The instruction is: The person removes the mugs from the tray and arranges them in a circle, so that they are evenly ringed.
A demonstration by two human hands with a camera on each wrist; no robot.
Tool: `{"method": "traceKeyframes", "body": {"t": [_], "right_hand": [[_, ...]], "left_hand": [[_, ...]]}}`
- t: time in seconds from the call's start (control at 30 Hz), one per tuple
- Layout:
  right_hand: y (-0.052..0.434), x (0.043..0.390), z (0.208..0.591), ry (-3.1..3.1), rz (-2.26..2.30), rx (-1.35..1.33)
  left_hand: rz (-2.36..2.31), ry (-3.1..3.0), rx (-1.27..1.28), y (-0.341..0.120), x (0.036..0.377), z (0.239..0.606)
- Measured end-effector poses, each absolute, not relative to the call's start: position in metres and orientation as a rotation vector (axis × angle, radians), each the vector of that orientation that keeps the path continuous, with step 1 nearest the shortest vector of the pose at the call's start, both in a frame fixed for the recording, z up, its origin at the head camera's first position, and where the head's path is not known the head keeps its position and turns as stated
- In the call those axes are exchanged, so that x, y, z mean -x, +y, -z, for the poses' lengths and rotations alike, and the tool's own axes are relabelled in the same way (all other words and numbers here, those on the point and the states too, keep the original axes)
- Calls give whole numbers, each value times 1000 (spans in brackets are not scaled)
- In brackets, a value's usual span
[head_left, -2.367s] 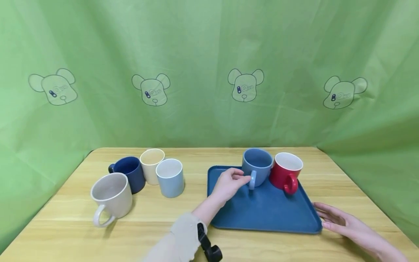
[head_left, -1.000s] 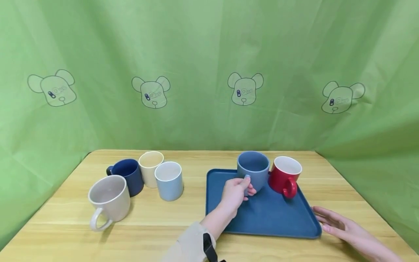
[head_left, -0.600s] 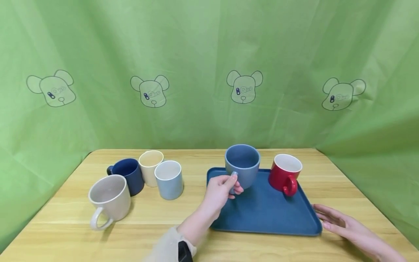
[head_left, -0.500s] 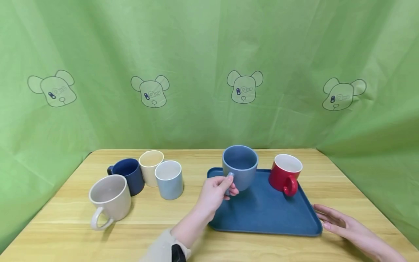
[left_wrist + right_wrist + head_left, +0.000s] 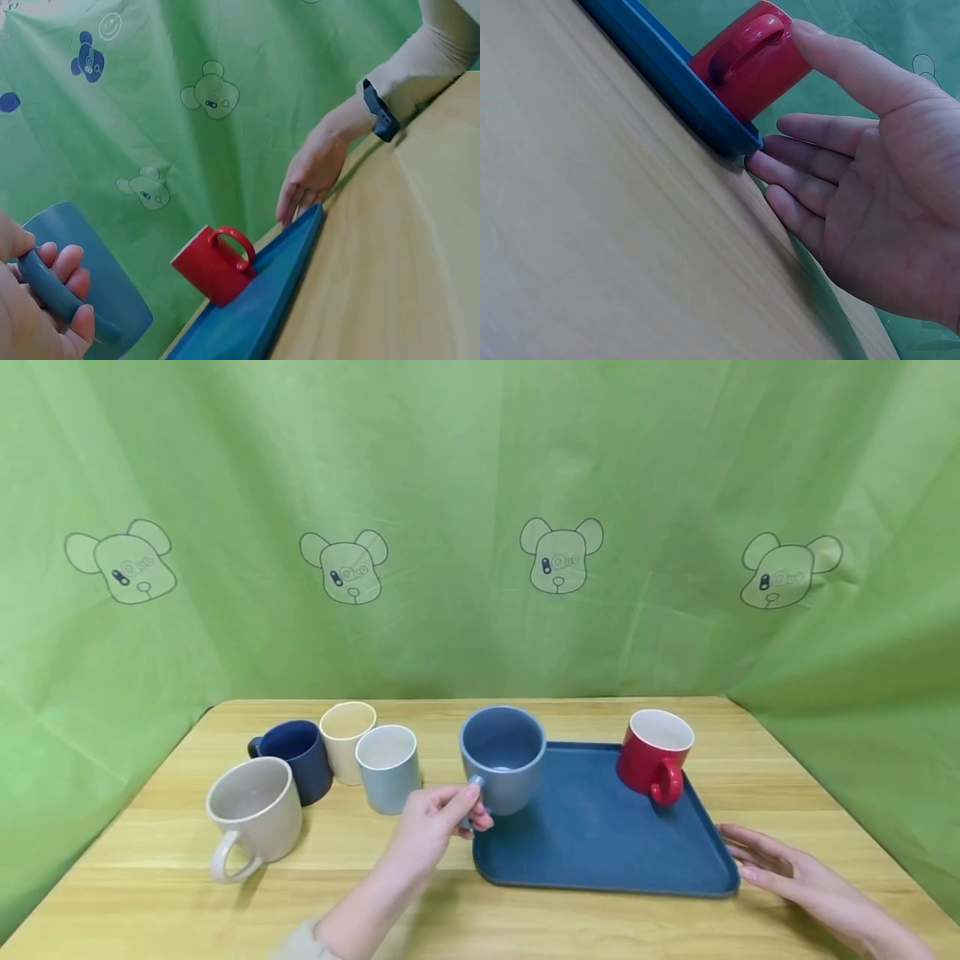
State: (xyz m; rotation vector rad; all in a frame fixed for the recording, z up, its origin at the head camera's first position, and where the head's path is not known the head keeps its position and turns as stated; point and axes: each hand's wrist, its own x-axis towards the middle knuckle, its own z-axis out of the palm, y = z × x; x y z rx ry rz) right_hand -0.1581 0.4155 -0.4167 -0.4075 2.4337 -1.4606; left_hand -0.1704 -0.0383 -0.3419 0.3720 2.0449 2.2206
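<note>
My left hand (image 5: 431, 828) grips the handle of a grey-blue mug (image 5: 513, 789), which hangs over the left edge of a dark blue tray (image 5: 600, 852). In the left wrist view the fingers (image 5: 77, 282) curl round that handle, with the mug (image 5: 112, 281) tilted in the picture. On the tray's back right part stands a red mug (image 5: 645, 768) with a white inside, its handle toward me. My right hand (image 5: 795, 872) lies beside the tray's right edge, fingers relaxed. The right wrist view shows those fingertips (image 5: 759, 161) right at the tray's corner, palm bare.
On the left of the wooden table (image 5: 360, 902) several mugs are grouped: a light grey mug (image 5: 273, 822), a navy mug (image 5: 313, 772), a cream mug (image 5: 345, 760) and a light blue one (image 5: 393, 785). A green curtain (image 5: 450, 635) hangs behind the table.
My left hand took hold of the grey-blue mug's handle, lifted it from beside the red mug and carried it left to the tray's left edge. The right hand has stayed by the tray.
</note>
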Motion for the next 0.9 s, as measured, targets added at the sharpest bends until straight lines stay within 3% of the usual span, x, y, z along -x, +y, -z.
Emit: {"method": "traceKeyframes", "body": {"t": [0.9], "right_hand": [[417, 160, 417, 2468, 1392, 376]], "left_hand": [[-2271, 2089, -8, -109, 129, 378]]}}
